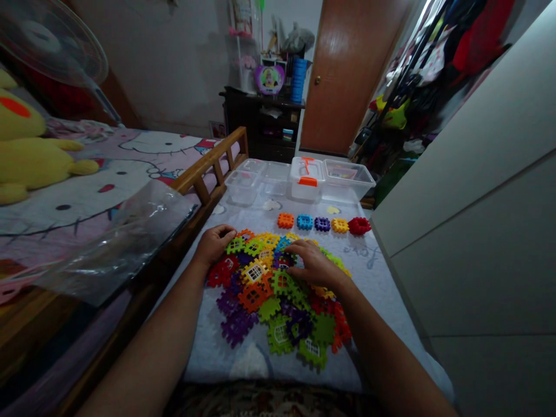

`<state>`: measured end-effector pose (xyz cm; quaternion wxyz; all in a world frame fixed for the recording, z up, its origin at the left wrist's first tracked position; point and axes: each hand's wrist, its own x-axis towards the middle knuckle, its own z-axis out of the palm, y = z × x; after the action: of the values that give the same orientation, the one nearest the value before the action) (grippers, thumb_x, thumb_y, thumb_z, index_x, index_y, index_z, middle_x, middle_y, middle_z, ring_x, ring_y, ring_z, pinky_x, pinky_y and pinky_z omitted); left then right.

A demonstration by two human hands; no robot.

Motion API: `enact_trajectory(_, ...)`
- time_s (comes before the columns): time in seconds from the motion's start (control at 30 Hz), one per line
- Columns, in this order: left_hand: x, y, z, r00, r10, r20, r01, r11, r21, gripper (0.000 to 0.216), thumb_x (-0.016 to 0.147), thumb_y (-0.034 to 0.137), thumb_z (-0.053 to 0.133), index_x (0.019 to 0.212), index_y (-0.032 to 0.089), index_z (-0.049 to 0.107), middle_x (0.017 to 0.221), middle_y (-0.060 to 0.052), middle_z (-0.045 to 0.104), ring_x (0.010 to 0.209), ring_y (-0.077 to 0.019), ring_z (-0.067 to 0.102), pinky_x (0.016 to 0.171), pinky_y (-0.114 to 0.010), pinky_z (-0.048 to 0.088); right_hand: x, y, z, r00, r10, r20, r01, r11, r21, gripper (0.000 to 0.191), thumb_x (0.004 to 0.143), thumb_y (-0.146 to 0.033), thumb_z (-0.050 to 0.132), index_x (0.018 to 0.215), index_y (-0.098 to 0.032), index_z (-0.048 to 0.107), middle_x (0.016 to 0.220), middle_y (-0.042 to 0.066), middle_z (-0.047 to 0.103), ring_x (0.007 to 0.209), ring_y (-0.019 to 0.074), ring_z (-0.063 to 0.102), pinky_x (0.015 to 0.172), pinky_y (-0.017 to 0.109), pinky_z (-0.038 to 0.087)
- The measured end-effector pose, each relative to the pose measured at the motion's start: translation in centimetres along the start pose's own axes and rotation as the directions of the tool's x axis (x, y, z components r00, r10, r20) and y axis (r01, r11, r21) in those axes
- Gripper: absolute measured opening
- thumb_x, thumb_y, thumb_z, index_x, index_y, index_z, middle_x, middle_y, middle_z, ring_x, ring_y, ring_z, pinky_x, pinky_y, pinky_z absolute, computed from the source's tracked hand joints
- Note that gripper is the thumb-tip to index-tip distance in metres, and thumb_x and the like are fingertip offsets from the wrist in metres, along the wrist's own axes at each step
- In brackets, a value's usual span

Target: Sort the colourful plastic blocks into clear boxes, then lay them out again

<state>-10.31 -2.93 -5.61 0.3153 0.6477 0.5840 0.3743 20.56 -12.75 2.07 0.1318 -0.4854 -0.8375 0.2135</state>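
A pile of colourful plastic building blocks (pixel 256 296), square with toothed edges and some with white window lattices, lies spread on the bedsheet before me. At the pile's far left edge is my left hand (pixel 216 243), fingers curled and tips together beside a green window block (pixel 236 245); whatever they may hold is hidden. My right hand (pixel 316 265) reaches over the pile's middle with thumb and fingers apart, near a purple block and a green block (pixel 282 282). Beyond the pile stand an orange block (pixel 285 220), a blue one (pixel 304 222), a purple one (pixel 322 224), a yellow one (pixel 340 225) and a red one (pixel 359 226) in a row.
Clear plastic bins (pixel 350 174) and a lidded box with orange latches (pixel 307 188) stand at the far end. A wooden rail (pixel 208 165) borders the left, with a plastic bag (pixel 125 243) beside it. A white cabinet (pixel 473 191) flanks the right.
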Motion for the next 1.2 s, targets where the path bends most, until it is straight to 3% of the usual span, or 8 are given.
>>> enact_trajectory(0.3, 0.0, 0.0, -0.1, 1.0, 0.001, -0.006, -0.001, 0.999, 0.035, 0.038, 0.073, 0.053, 0.061, 0.082, 0.017, 0.072, 0.08, -0.004, 0.072, 0.075, -0.0204, 0.064, 0.069, -0.027, 0.05, -2.0, 3.5, -0.2, 0.968, 0.19, -0.165, -0.197, 0.98, -0.024, 0.034, 0.085, -0.019, 0.061, 0.119, -0.019, 0.065, 0.122, 0.011, 0.064, 0.114, 0.0247, 0.056, 0.102, 0.039, 0.042)
enact_trajectory(0.47, -0.1, 0.2, -0.1, 1.0, -0.003, -0.005, 0.003, 1.0, 0.022, 0.037, 0.073, 0.052, 0.062, 0.081, 0.016, 0.071, 0.076, -0.003, 0.07, 0.072, -0.0192, 0.063, 0.067, -0.027, 0.048, -4.9, 7.5, -1.4, 0.899, 0.342, -0.272, -0.358, 0.934, -0.011, 0.033, 0.083, -0.017, 0.061, 0.116, -0.017, 0.066, 0.117, 0.013, 0.066, 0.106, 0.0243, 0.062, 0.096, 0.04, 0.047)
enact_trajectory(0.6, -0.2, 0.3, 0.0, 1.0, -0.014, -0.003, 0.014, 1.0, 0.009, 0.038, 0.073, 0.053, 0.062, 0.08, 0.016, 0.071, 0.073, -0.002, 0.069, 0.068, -0.0183, 0.062, 0.065, -0.026, 0.048, -6.4, 9.1, -1.5, 0.86, 0.454, -0.232, -0.467, 0.884, 0.0, 0.03, 0.083, -0.023, 0.063, 0.111, -0.015, 0.068, 0.106, 0.012, 0.068, 0.092, 0.0219, 0.064, 0.086, 0.036, 0.05)
enact_trajectory(0.73, 0.0, -0.2, 0.0, 1.0, 0.001, -0.004, -0.001, 1.0, 0.008, 0.037, 0.073, 0.053, 0.063, 0.08, 0.017, 0.071, 0.073, -0.002, 0.07, 0.069, -0.0188, 0.063, 0.064, -0.025, 0.048, -6.4, 8.5, -1.0, 0.88, 0.455, -0.138, -0.457, 0.889, 0.024, 0.037, 0.079, -0.033, 0.07, 0.111, -0.015, 0.07, 0.105, 0.011, 0.068, 0.091, 0.0218, 0.063, 0.084, 0.034, 0.049)
enact_trajectory(0.83, 0.2, -0.6, 0.0, 1.0, 0.005, 0.0, -0.005, 1.0, 0.026, 0.036, 0.074, 0.053, 0.063, 0.081, 0.018, 0.071, 0.075, -0.002, 0.071, 0.07, -0.0193, 0.064, 0.064, -0.025, 0.049, -6.2, 8.3, -0.5, 0.869, 0.464, -0.174, -0.457, 0.886, 0.082, 0.039, 0.075, -0.033, 0.072, 0.111, -0.018, 0.07, 0.103, 0.008, 0.068, 0.089, 0.021, 0.061, 0.082, 0.033, 0.048)
enact_trajectory(0.97, 0.2, -0.8, 0.0, 1.0, -0.008, -0.001, 0.008, 0.999, 0.042, 0.038, 0.074, 0.054, 0.063, 0.083, 0.018, 0.072, 0.076, -0.003, 0.072, 0.071, -0.0197, 0.065, 0.065, -0.025, 0.049, -6.3, 9.0, 0.1, 0.834, 0.504, -0.223, -0.44, 0.853, 0.281, 0.039, 0.073, -0.037, 0.07, 0.107, -0.019, 0.07, 0.079, 0.0, 0.061, 0.071, 0.0163, 0.056, 0.066, 0.029, 0.046)
enact_trajectory(1.1, 0.1, -0.5, 0.0, 1.0, -0.011, 0.001, 0.011, 0.999, 0.033, 0.038, 0.074, 0.054, 0.063, 0.083, 0.018, 0.072, 0.076, -0.003, 0.072, 0.071, -0.0194, 0.064, 0.066, -0.025, 0.049, -6.4, 9.6, 0.4, 0.824, 0.52, -0.225, -0.334, 0.766, 0.549, 0.033, 0.072, -0.04, 0.066, 0.097, -0.019, 0.069, 0.061, -0.006, 0.048, 0.055, 0.0121, 0.046, 0.053, 0.025, 0.039)
enact_trajectory(1.2, -0.1, 0.3, 0.0, 1.0, -0.019, -0.009, 0.019, 1.0, 0.021, 0.037, 0.072, 0.054, 0.063, 0.079, 0.018, 0.071, 0.076, -0.003, 0.072, 0.071, -0.0198, 0.064, 0.065, -0.026, 0.049, -6.2, 9.9, 0.3, 0.752, 0.576, -0.321, -0.264, 0.709, 0.653, 0.032, 0.071, -0.044, 0.067, 0.092, -0.019, 0.067, 0.064, -0.004, 0.052, 0.057, 0.0127, 0.049, 0.054, 0.025, 0.041)
